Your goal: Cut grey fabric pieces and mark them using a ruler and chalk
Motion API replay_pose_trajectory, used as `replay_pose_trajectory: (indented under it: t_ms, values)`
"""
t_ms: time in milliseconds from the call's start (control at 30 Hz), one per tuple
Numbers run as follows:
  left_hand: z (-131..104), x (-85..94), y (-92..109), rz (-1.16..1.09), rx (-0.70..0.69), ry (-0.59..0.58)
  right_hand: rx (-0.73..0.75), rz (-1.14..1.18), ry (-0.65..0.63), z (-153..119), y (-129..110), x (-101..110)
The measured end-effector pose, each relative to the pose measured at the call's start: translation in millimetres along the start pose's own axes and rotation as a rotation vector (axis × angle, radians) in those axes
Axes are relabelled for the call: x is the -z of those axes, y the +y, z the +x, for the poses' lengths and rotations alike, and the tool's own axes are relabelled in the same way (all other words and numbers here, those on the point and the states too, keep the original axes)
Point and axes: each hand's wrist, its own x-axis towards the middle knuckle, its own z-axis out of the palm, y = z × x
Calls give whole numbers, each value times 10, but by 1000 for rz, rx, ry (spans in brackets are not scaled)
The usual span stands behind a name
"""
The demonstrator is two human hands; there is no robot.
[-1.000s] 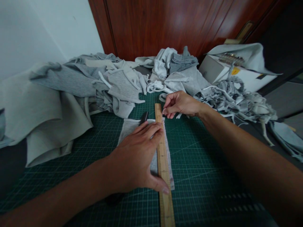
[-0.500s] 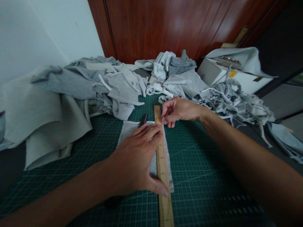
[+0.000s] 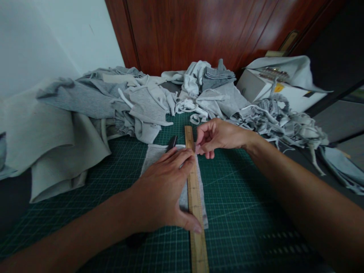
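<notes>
A wooden ruler (image 3: 195,189) lies lengthwise over a small grey fabric piece (image 3: 203,204) near its right edge. My left hand (image 3: 163,185) rests flat across both, fingers and thumb spread, with the fingertips and thumb on the ruler. A dark tool (image 3: 172,143) pokes out beyond its fingers; the palm hides most of it, so its kind is unclear. At the fabric's far right corner, beside the ruler, my right hand (image 3: 212,138) is closed in a pinch at the fabric edge. What sits between those fingertips is mostly hidden.
A green gridded cutting mat (image 3: 236,212) spreads under everything. Grey fabric heaps (image 3: 99,94) line the left and back. Tangled fabric strips (image 3: 287,117) lie at right, before a white box (image 3: 284,91). Behind stands a reddish wooden door (image 3: 184,34).
My right hand has shifted slightly right and nearer along the fabric edge, still pinched. The left hand and the ruler stay nearly in place.
</notes>
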Motion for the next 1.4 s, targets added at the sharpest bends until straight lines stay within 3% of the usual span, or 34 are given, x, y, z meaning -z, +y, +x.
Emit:
replay_pose_trajectory:
  t_ms: [200,667,1400]
  values:
    - [1,-8,-9,14,-18,1,-47,15,-74,-39,-16,-135]
    - [-9,-19,-20,5,-16,3,72,-76,194,-35,-1,-145]
    - [-9,-21,-18,9,-22,23,106,-210,308,-65,72,-332]
